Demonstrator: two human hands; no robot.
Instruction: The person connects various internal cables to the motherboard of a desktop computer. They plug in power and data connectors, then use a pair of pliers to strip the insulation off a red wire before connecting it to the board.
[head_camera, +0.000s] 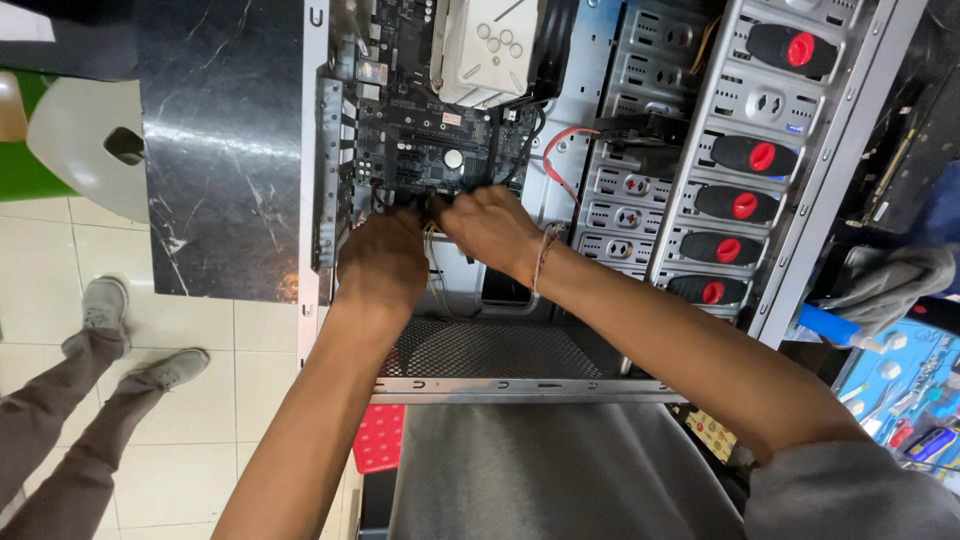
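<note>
Both hands work inside the open computer case (640, 390). The left hand (383, 262) and right hand (492, 226) pinch thin cables (432, 240) at the lower edge of the motherboard (430, 150), grips clenched.

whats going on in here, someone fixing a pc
A person leans over an open computer case lying on its side. Both hands, the left hand and the right hand, are bunched at the lower edge of the motherboard, pinching thin wires there. A white cooler sits above, and drive bays with red clips are to the right. Another person's legs stand at left.
</note>
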